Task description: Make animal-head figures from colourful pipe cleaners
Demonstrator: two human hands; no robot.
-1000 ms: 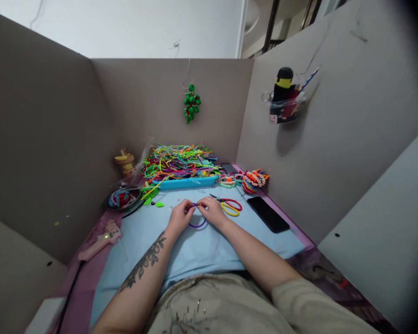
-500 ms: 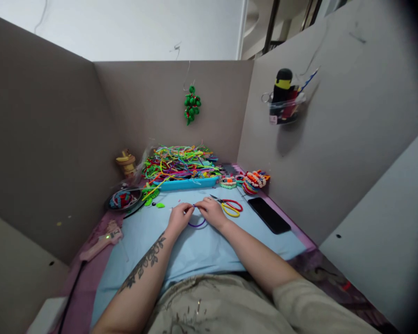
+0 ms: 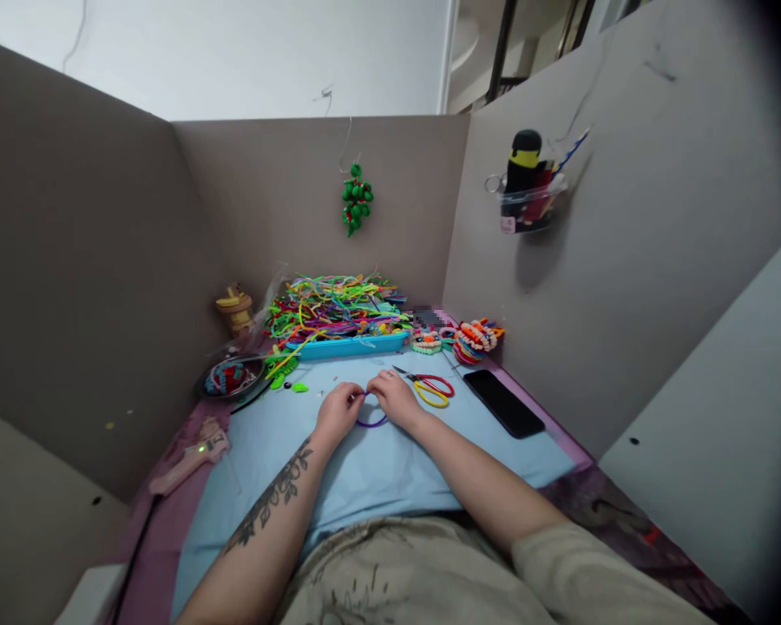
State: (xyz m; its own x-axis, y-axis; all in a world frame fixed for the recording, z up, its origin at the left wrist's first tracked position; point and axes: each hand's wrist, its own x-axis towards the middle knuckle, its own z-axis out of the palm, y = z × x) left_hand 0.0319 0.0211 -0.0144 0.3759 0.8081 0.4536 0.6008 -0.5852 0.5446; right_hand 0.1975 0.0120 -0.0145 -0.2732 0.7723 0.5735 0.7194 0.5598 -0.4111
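Observation:
Both hands are pinched on a thin purple pipe cleaner (image 3: 372,424), whose middle hangs in a curve below them. My left hand (image 3: 338,410) grips it between thumb and fingertips. My right hand (image 3: 392,398) pinches it just beside, so the fingertips of both nearly meet. A pair of scissors (image 3: 433,392) with one red and one yellow handle loop lies right of my right hand. Small bright green pieces (image 3: 300,388) lie beyond my left hand on the light blue cloth (image 3: 390,473).
A blue tray (image 3: 348,346) heaped with colourful pipe cleaners stands at the back. Left are a dark bowl (image 3: 199,382) and a pink glue gun (image 3: 199,451). A black phone (image 3: 504,403) and a striped woven figure (image 3: 472,343) sit right. Grey panels (image 3: 325,208) enclose the table.
Both hands have shifted very slightly and still pinch the purple pipe cleaner. The view has tilted a little; the other things lie as before.

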